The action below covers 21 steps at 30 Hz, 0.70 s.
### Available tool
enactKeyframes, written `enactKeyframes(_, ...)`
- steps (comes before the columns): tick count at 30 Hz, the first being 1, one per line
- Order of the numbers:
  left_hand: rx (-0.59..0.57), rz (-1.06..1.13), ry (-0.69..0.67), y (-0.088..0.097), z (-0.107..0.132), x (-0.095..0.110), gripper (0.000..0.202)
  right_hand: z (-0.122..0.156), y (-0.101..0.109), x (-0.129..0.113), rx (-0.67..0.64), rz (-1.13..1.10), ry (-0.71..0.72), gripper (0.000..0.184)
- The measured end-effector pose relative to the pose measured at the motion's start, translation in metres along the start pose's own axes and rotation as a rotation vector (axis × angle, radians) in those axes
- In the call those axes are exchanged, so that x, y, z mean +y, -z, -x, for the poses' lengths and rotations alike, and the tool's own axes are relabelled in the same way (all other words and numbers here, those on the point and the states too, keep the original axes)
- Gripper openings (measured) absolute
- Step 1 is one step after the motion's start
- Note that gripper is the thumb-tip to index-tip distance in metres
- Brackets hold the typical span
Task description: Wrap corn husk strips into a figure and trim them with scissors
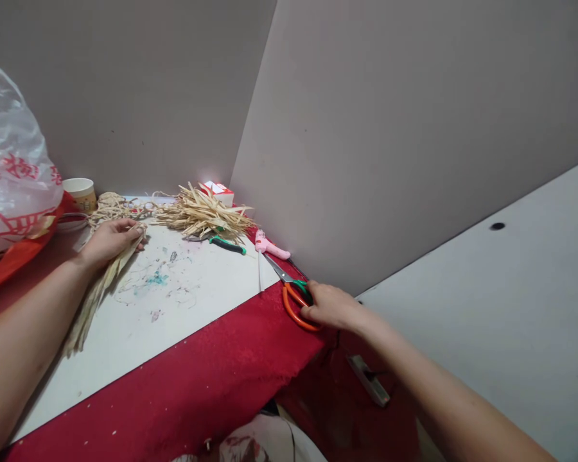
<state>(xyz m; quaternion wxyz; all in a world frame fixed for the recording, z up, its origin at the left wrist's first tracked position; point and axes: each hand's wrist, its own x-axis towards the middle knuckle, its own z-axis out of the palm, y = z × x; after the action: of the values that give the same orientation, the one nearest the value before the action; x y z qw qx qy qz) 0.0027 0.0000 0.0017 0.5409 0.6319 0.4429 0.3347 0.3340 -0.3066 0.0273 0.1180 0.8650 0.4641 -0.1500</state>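
My left hand [110,240] rests closed around a bundle of pale dried straw strips [96,295] that lies along the white board [173,308]. My right hand [331,307] reaches to the right edge of the red cloth [212,378], fingers curled on the orange handles of a pair of scissors [293,296] whose blades point toward the back. The scissors lie flat on the table.
A heap of straw pieces [202,215] sits at the back, with a green-handled tool [227,244], a pink tool [270,247], a small red-and-white box [219,190] and a paper cup [80,192]. A plastic bag [9,173] stands left. Grey partition walls [366,128] enclose the corner.
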Motion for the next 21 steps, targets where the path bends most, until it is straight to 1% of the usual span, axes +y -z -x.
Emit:
enactKeyframes(3,0.001,-0.005,0.010,-0.002,0.004,0.002,0.035,0.012,-0.003,0.007,-0.002,-0.021,-0.040,0.032)
enactKeyframes(7,0.004,0.009,0.019,-0.003,0.007,0.004,0.031,0.024,-0.013,0.022,0.025,-0.105,-0.086,0.029)
enactKeyframes(9,0.004,0.015,0.018,-0.004,0.008,0.004,0.030,0.029,-0.019,0.029,0.076,-0.199,-0.103,0.027)
enactKeyframes(11,0.008,0.023,0.020,-0.004,0.008,0.005,0.030,0.035,-0.023,0.033,0.128,-0.366,-0.083,0.026)
enactKeyframes(12,0.010,0.027,0.020,-0.003,0.008,0.006,0.032,0.038,-0.024,0.033,0.134,-0.478,-0.050,0.027)
enactKeyframes(13,0.013,0.029,0.021,-0.003,0.009,0.007,0.033,0.041,-0.024,0.031,0.113,-0.604,0.002,0.029)
enactKeyframes(16,0.026,0.064,-0.001,-0.003,0.011,0.014,0.033,0.047,-0.020,0.017,-0.024,-1.010,0.255,0.036)
enactKeyframes(18,0.038,0.125,-0.033,-0.003,0.014,0.021,0.032,0.045,-0.017,-0.002,-0.106,-1.222,0.444,0.037)
enactKeyframes(20,0.033,0.191,-0.057,-0.003,0.018,0.029,0.034,0.037,-0.013,-0.027,-0.162,-1.356,0.594,0.035)
enactKeyframes(21,0.008,0.203,-0.058,-0.003,0.020,0.033,0.035,0.031,-0.012,-0.040,-0.190,-1.397,0.652,0.034)
